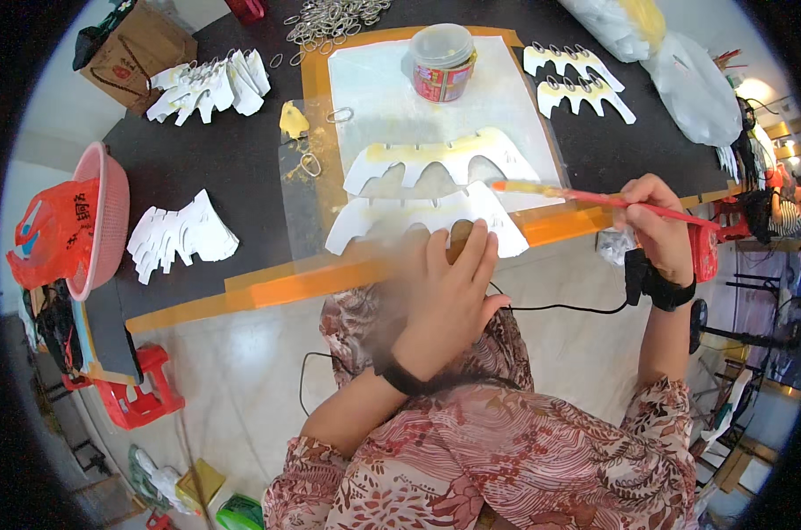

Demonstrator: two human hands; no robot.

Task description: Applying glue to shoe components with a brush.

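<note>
My right hand (pixel 658 228) is closed around the red handle of a paintbrush (pixel 595 198). The brush points left, and its yellowish tip is over the right end of the nearer white scalloped piece (pixel 365 216). My left hand (pixel 449 296) has its fingers stretched out over the lower edge of that piece; a blurred patch hides some of its left side. Just beyond lies another white scalloped piece (pixel 445 157) with yellow smears along its top. Both pieces rest on a white sheet (pixel 365 88) edged with orange tape.
A lidless-looking plastic tub (pixel 442 71) stands on the sheet's far part. Metal rings (pixel 330 22) are heaped behind it. Stacked white pieces (pixel 184 237) lie left, others with rings (pixel 586 95) right. A pink basket (pixel 109 221) stands at the left edge. A yellow lump (pixel 293 120) sits nearby.
</note>
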